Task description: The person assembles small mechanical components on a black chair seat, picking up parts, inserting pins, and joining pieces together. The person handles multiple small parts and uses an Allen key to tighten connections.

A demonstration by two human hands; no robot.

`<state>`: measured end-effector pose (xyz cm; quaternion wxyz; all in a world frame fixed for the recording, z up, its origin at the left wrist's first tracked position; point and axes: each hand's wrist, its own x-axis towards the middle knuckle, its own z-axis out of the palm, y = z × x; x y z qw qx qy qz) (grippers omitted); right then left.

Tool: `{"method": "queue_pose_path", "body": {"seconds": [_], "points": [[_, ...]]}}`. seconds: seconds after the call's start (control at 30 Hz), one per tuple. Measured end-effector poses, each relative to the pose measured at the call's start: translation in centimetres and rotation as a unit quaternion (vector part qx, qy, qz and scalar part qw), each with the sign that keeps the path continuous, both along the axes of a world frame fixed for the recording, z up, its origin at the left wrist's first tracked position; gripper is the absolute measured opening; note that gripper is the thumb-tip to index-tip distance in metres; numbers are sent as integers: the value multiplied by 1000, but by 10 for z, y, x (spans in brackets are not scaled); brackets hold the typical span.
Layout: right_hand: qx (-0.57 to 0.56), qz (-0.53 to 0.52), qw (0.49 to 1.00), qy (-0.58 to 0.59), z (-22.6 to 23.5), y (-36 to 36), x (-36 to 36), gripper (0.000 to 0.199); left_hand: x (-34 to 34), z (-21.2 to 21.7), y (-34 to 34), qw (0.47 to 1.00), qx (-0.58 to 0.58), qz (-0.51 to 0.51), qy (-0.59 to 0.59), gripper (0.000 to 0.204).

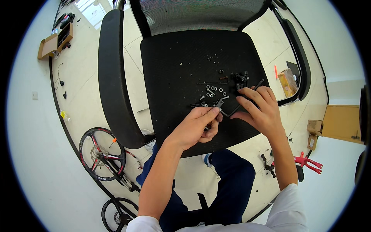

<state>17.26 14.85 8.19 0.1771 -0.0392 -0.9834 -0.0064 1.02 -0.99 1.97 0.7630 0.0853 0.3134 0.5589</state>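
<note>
Over the front of a black chair seat (170,77), my left hand (197,127) pinches a small grey metal plate (219,104) between thumb and fingers. My right hand (262,112) has its fingers around a long black hex key (233,111), whose bent short end meets the plate at my left fingertips. Whether that tip sits in a screw is too small to tell. Just beyond my hands lie several loose nuts and washers (220,90) and small bolts (210,92). A second hex key (210,83) lies behind them. Near my right fingertips is a black mechanical part (240,79), partly covered.
Armrests flank the seat, left (111,77) and right (299,62). A bicycle wheel (102,154) lies at the left wall, with a second black wheel (119,214) nearer. A red fork-shaped part (309,163) is on the right. Open cardboard box (48,46) stands far left.
</note>
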Motion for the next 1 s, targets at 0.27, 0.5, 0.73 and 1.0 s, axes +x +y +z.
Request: {"method": "queue_pose_path", "body": {"seconds": [0.27,0.5,0.73,1.0], "points": [[32,-45,998,23,-53,-13,18,40,9,5,-2,970,54,-14,236,33],[-146,-210,953,166,-63,-27,9,36,-7,-2,0,949,48,198,242,32],[-396,-309,809,306,-73,-38,1,17,-7,-20,-3,896,304,218,-240,30],[-499,-302,752,306,-78,-41,-2,13,-5,-24,0,846,412,123,-315,44]]}}
